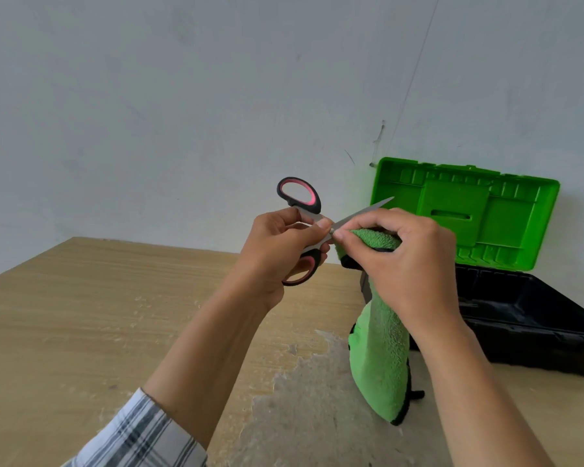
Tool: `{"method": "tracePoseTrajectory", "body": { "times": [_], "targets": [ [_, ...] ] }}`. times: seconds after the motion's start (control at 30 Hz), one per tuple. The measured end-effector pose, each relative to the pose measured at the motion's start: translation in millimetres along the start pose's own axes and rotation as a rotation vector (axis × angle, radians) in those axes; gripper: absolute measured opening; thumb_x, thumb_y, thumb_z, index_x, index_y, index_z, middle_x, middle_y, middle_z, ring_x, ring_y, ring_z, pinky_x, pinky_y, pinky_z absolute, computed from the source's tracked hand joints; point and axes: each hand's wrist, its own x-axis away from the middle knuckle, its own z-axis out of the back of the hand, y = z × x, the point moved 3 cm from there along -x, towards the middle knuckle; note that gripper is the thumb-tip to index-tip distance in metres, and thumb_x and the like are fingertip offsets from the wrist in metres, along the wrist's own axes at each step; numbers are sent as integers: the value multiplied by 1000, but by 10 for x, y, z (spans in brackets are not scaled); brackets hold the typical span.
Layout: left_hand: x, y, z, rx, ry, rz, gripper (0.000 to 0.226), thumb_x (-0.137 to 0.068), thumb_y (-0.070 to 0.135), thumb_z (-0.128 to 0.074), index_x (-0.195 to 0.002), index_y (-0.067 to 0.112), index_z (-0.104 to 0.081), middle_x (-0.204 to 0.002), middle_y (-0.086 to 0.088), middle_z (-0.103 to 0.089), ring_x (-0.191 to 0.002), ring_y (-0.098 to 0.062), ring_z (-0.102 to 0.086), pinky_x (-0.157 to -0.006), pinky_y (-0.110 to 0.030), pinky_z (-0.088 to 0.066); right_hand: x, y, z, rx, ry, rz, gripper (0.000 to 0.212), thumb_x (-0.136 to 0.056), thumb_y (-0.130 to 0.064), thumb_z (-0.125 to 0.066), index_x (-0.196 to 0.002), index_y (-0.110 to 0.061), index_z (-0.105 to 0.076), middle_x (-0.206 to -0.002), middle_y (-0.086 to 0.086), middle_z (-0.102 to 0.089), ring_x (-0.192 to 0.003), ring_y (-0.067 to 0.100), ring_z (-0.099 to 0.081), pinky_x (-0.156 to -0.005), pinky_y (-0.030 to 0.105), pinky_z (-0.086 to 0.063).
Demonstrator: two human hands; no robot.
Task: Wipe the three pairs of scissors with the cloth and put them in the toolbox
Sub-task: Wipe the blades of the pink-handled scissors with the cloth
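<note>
While the left hand [277, 251] is gripping 1 pair of scissors [312, 227] by the handles, closed around the lower black-and-pink loop and with the thumb and forefinger pinching the metal near the pivot, the right hand [402, 261] is closing on a green cloth [380, 352] and pressing a bunched fold of it against the lower blade. The scissors are being held in the air above the table [91, 315], with the blades parted: the upper blade is pointing up and to the right toward the toolbox, and its tip is showing in front of the green lid [506, 210]; the lower blade is lying hidden inside the cloth. The upper handle loop is standing free above the left hand. The rest of the cloth is hanging down from the right hand, and its black-edged lower end is reaching down toward the table surface. The toolbox is sitting open on the right part of the table, against the wall [182, 96], with its lid standing upright and its black tray [533, 318] lying just behind the right forearm; the contents of the tray are too dark to tell. A plaid sleeve [139, 436] is covering the left arm near the lower edge. The table surface is showing a worn, pale patch beneath the cloth.
</note>
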Motion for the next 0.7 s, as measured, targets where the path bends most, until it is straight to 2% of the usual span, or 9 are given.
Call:
{"method": "tracePoseTrajectory", "body": {
  "times": [0.13,0.2,0.27,0.43,0.57,0.7],
  "targets": [
    [6,1,7,-3,7,1,7,-89,12,-67,-87,6,-67,-64,-1,-66,-57,-10,-62,-56,-22,-51,1,-4,11,-16,11,-47,4,-80,-25,-84,-79,-24,-80,-71,-21,-72,-68,4,-68,-55,13,-48],
    [6,-4,2,2,9,7,7,-89,12,-67,-88,5,-67,-64,-1,-66,-57,-10,-62,-57,-23,-51,-9,9,35,-20,-18,-73,4,-79,-25,-84,-78,-25,-81,-67,-20,-72,-65,6,-67,-52,14,-47],
    [4,-4,-12,8,11,11,7,-90,12,-67,-89,5,-66,-64,-1,-66,-56,-10,-62,-57,-23,-52,-29,33,76,-17,-49,-97,5,-78,-26,-85,-77,-25,-81,-65,-17,-72,-63,7,-67,-52,18,-49],
    [-20,0,43,29,42,22,17,-90,12,-67,-99,-1,-67,-71,-7,-67,-59,-13,-62,-62,-25,-54,-52,122,179,-13,-123,-155,7,-74,-26,-88,-76,-27,-81,-63,-17,-72,-64,2,-68,-53,7,-44],
    [-34,-25,81,62,39,52,15,-89,11,-67,-98,-2,-67,-78,-12,-67,-61,-13,-62,-64,-27,-55,-52,231,257,-6,-202,-230,9,-72,-27,-89,-73,-29,-80,-59,-12,-71,-54,-2,-62,-48,7,-40],
    [-57,-50,127,63,28,67,12,-88,9,-68,-94,-1,-68,-73,-7,-68,-62,-14,-62,-65,-27,-54,-41,392,378,-19,-293,-341,9,-71,-29,-89,-71,-30,-80,-67,-12,-75,-68,6,-71,-57,14,-52]
  ]
}}
